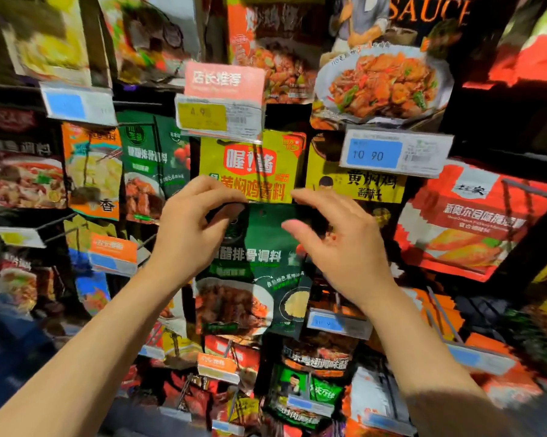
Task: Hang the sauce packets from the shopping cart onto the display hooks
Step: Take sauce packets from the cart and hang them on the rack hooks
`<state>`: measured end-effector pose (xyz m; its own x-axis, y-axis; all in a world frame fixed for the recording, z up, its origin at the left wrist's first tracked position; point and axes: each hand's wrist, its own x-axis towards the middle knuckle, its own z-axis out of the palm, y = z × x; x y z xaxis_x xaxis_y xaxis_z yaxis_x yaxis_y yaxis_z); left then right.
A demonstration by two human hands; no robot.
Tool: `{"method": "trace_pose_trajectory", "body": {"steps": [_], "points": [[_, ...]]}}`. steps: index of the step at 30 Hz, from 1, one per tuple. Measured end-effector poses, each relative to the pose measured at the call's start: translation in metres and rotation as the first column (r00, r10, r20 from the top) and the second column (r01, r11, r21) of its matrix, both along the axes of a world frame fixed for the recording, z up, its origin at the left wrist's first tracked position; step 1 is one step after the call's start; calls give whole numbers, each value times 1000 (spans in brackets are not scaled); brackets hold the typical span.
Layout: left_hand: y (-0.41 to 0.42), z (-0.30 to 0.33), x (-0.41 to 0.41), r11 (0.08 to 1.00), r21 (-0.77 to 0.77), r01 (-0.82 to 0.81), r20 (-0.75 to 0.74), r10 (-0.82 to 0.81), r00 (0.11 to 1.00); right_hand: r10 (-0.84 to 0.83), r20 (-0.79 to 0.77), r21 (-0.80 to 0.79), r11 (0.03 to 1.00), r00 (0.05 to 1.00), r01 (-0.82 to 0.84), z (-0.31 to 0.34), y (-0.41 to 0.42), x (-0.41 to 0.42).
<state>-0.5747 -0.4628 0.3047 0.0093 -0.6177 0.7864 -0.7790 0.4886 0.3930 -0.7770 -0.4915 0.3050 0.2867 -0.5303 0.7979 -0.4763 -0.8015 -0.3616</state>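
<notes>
I hold a dark green sauce packet (pixel 256 272) up in front of the display wall, its hang hole near the top edge. My left hand (pixel 196 225) pinches the packet's upper left corner between thumb and fingers. My right hand (pixel 338 234) is at the upper right corner with fingers spread and relaxed, thumb touching the packet's front. Just behind the packet hangs a yellow sauce packet (pixel 253 168) on a hook. Matching green packets (pixel 154 165) hang on a hook to the upper left. The shopping cart is out of view.
Hooks packed with sauce packets cover the wall: a red one (pixel 464 222) at right, orange and yellow ones (pixel 92 175) at left. Price tags stick out on hook ends: a blue one (pixel 392 152), a pink and yellow one (pixel 221 99), another (pixel 338 323) below.
</notes>
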Motion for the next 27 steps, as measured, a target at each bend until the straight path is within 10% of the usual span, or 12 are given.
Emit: {"method": "trace_pose_trajectory", "body": {"steps": [12,20,27], "points": [[18,7,153,995,-32,91,-75,-93,993,-22,109,69,998,994,14,16,14,144],[26,-23,244,982,139,129,-475,-49,879,5,183,180,983,983,-38,14,25,231],[13,-16,262,987,73,141,-537,-80,840,-65,191,257,966,980,14,18,18,249]]}}
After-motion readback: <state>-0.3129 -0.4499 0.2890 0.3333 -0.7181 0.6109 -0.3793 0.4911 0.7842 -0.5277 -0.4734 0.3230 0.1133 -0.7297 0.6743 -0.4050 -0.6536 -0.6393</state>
